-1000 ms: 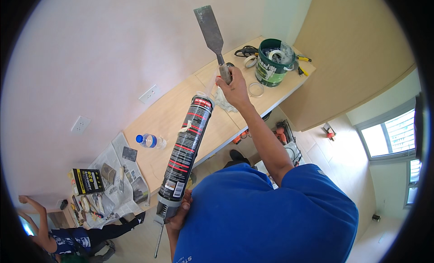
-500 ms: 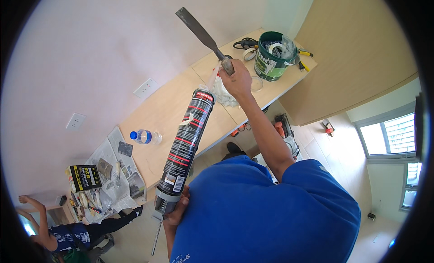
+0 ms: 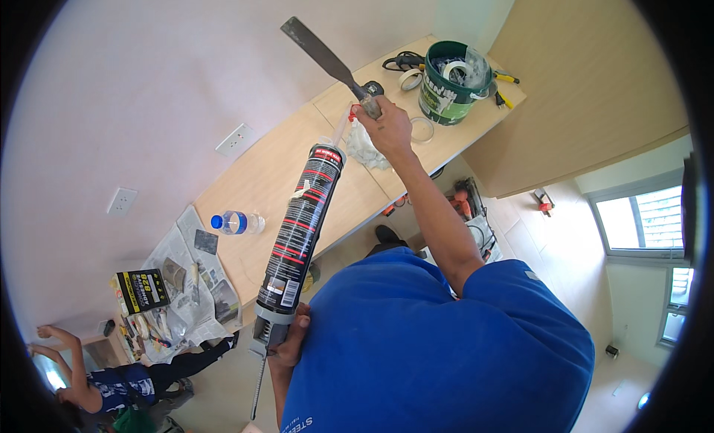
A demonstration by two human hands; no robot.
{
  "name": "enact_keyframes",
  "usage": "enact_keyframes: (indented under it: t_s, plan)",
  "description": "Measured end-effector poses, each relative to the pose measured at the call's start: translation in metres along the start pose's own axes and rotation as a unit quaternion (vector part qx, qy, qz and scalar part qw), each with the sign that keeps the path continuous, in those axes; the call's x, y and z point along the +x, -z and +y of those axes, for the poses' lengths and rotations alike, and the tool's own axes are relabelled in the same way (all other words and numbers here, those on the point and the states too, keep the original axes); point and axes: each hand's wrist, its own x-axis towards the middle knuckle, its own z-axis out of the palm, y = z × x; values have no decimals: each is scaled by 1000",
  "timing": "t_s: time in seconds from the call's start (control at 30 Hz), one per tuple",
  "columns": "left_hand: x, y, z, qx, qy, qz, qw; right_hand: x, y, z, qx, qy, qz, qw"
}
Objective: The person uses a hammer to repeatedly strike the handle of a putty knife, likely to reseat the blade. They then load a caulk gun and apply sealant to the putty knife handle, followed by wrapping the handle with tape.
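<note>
My left hand (image 3: 290, 342) is wrapped round the handle end of a caulking gun (image 3: 269, 332), whose metal rod points down. A black sealant cartridge (image 3: 301, 232) with red stripes lies in it, tilted up and away from me. Its clear nozzle (image 3: 343, 128) reaches up beside my right hand (image 3: 387, 128). That hand is closed round the handle of a putty knife (image 3: 325, 55), its long narrow dark blade pointing up to the left, above the table and in front of the wall. Behind the right hand, a white crumpled bundle (image 3: 364, 150) rests on the table.
On the wooden table (image 3: 223, 265) stand a green bucket (image 3: 446, 106), tape rolls (image 3: 410, 79) and a blue-capped water bottle (image 3: 236, 223). Newspaper (image 3: 190, 299) holds a black-and-yellow tin (image 3: 140, 292) and several tools. At lower left, another person (image 3: 123, 385) has raised arms.
My right hand and the putty knife have shifted slightly left. The cartridge's front end has also swung a little left. Both hands keep their grips.
</note>
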Motion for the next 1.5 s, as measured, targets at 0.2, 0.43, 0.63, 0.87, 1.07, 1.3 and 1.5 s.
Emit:
enact_keyframes:
  t_s: [0.2,0.43,0.63,0.87,1.07,1.3,1.5]
  plan:
    - [4,-9,14,60,9,8,998,-5,-8,7,-43,21,-15,999]
    - [1,-12,12,73,21,22,997,-10,-5,1,-46,2,-40,998]
    - [-2,-2,5,50,43,-1,998,-13,-6,2,-38,25,-23,999]
    - [-2,-11,15,87,49,17,995,-16,-3,0,-42,24,-23,999]
    - [-2,-19,20,104,52,29,993,-16,-2,3,-57,25,-32,998]
    - [-2,-17,15,107,58,20,992,-15,-8,11,-47,41,-18,998]
    - [-1,-22,18,113,58,30,991,-15,-6,9,-49,40,-26,998]
